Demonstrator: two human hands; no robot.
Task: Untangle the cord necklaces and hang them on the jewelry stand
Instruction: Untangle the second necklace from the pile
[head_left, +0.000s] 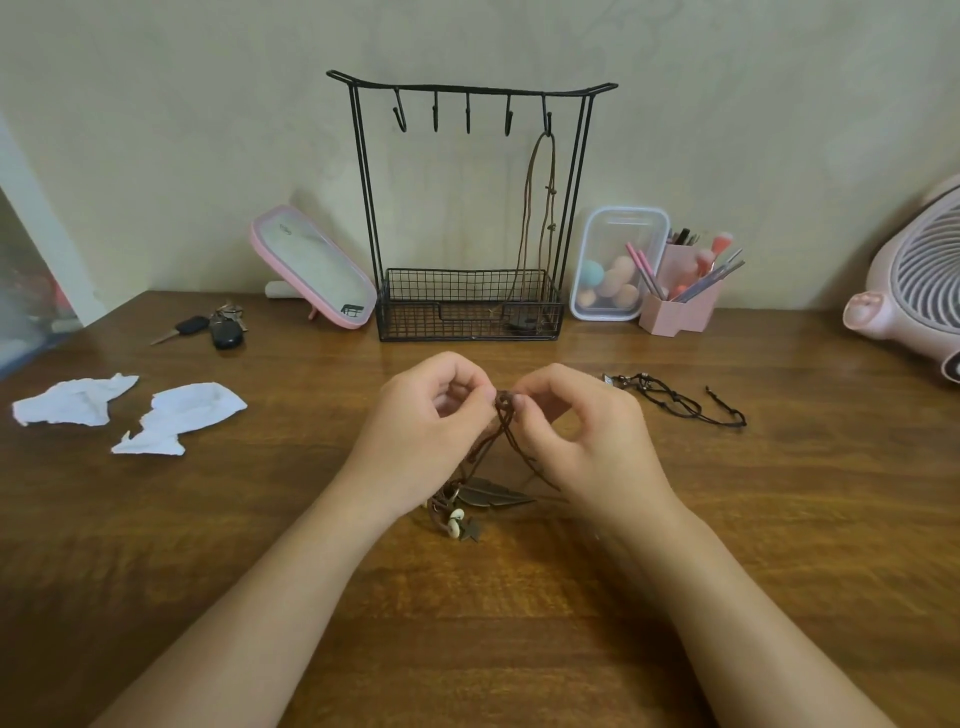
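Left hand (436, 415): pinching the brown cord tangle (501, 431).
Right hand (576, 421): pinching the same tangle.
Stand (470, 208): one necklace (540, 208) hung.

At the frame's centre, the left hand (423, 415) and right hand (582, 431) pinch a tangled brown cord necklace (498, 441); the jewelry stand (470, 208) rises above with one necklace (540, 208) hanging.

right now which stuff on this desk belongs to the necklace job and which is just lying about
Job: brown cord tangle, pinched by left hand and right hand; black cord necklace; jewelry stand; hung brown necklace.
Lying about: keys, tissues, mirror, sponge box, brush holder, fan.
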